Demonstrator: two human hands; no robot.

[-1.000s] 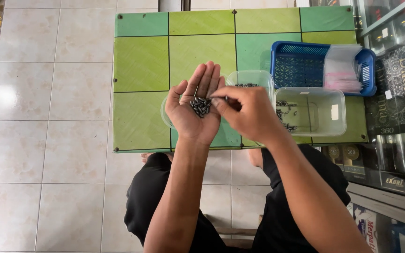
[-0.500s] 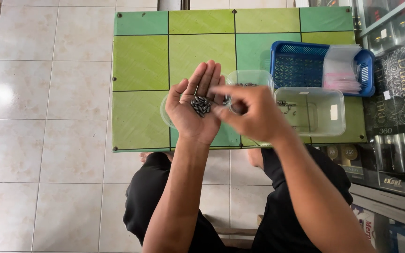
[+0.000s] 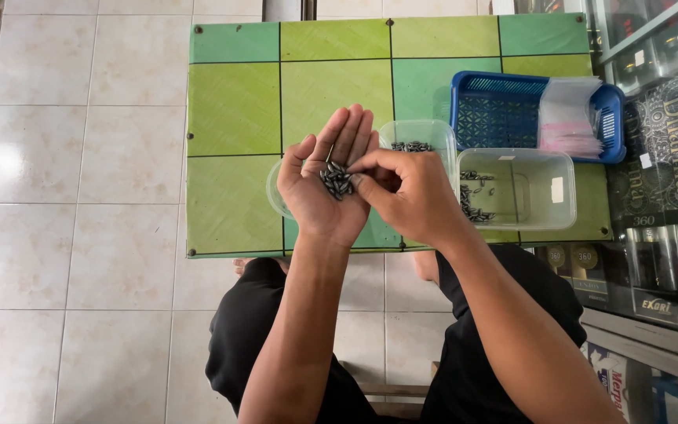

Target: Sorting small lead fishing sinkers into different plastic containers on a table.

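Left hand (image 3: 327, 188) lay palm-up, open, cupping small dark metal sinkers (image 3: 336, 180). Right hand (image 3: 410, 192) fingertips (image 3: 357, 167) pinched at the pile, above green table (image 3: 233, 118); whether they had hold of a piece, unclear.

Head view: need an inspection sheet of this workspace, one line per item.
Surface: low green checked table on pale floor tiles.
Job's things: small dark metal pieces heaped in the left palm; more in two clear tubs.
Clutter: blue basket holding clear plastic bags.
Hands: left hand open, palm up; right hand fingertips picking at the heap.
Cables: nothing seen.
Surroundings: glass display case of boxed goods on the right.
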